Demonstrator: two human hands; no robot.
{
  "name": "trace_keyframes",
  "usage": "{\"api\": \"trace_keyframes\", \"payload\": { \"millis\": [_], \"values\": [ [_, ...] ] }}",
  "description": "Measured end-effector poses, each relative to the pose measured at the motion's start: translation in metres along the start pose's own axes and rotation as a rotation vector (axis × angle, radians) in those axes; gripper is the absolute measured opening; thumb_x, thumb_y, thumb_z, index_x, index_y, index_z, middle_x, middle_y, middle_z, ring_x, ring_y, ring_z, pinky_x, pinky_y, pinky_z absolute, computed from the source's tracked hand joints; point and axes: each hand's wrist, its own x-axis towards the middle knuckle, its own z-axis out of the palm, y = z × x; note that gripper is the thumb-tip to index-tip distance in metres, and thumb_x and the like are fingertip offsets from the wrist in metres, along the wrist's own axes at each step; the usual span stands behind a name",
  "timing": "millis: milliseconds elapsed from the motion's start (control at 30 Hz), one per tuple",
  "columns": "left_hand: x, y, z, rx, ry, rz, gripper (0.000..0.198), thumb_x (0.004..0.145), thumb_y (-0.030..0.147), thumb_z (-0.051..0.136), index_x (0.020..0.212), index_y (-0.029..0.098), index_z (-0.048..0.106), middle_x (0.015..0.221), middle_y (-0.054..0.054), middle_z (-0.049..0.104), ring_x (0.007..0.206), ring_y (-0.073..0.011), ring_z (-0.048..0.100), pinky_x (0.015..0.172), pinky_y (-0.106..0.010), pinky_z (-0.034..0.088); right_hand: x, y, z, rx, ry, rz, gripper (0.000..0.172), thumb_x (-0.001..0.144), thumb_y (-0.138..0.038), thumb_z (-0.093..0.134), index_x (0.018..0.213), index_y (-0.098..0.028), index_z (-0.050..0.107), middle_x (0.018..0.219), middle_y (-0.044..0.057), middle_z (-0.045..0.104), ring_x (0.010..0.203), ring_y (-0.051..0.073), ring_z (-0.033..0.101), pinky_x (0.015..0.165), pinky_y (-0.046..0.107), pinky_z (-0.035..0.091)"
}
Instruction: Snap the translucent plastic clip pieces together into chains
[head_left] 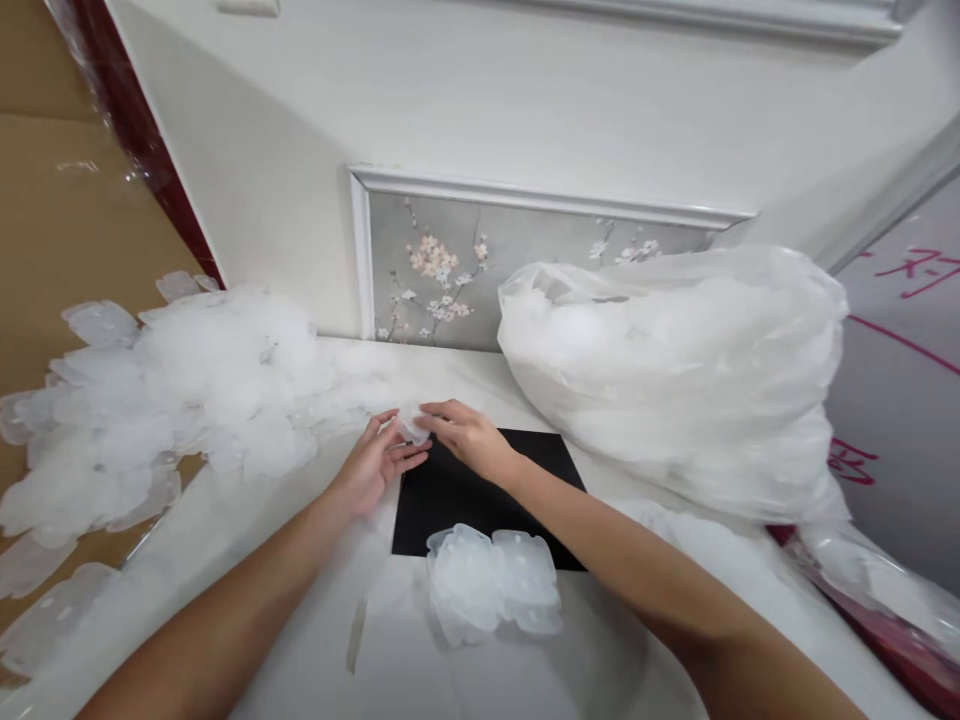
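Note:
A small translucent white plastic piece (412,428) is held up between my two hands, above the far left corner of a black mat (480,500). My left hand (377,466) grips its left side with thumb and index finger, the other fingers stretched out below. From the right, my right hand (469,438) pinches its other edge with the fingertips. Nearer to me, several flat, translucent plastic pieces with wavy outlines (491,585) lie overlapping across the mat's front edge and the white table.
A large heap of similar translucent pieces (225,380) spreads over the left side and onto brown cardboard (67,220). At the right stands a bulging clear plastic bag (675,390) of white pieces. Behind is a wall with a floral panel (442,270). A tape strip (356,635) sticks to the table.

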Motion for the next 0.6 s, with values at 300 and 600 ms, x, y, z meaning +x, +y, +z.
{"api": "trace_keyframes", "payload": {
  "millis": [300,600],
  "values": [
    [-0.003,-0.016,0.010,0.277,-0.112,-0.044,0.052,0.069,0.008,0.067,0.118,0.022,0.058,0.088,-0.002,0.075,0.081,-0.0173,0.071,0.083,-0.035,0.056,-0.078,-0.012,-0.033,0.119,0.035,0.178,0.018,0.093,-0.021,0.046,0.084,-0.024,0.061,0.117,0.010,0.066,0.103,0.024,0.062,0.092,0.044,0.049],
    [0.003,-0.012,0.007,0.437,-0.218,0.043,0.057,0.065,0.028,0.078,0.120,0.024,0.064,0.111,-0.007,0.073,0.093,-0.0236,0.070,0.082,-0.036,0.056,-0.082,-0.008,-0.036,1.008,0.218,0.855,0.025,0.073,-0.034,0.072,0.088,-0.023,0.056,0.077,-0.002,0.068,0.070,0.016,0.066,0.074,0.034,0.053]
  ]
}}
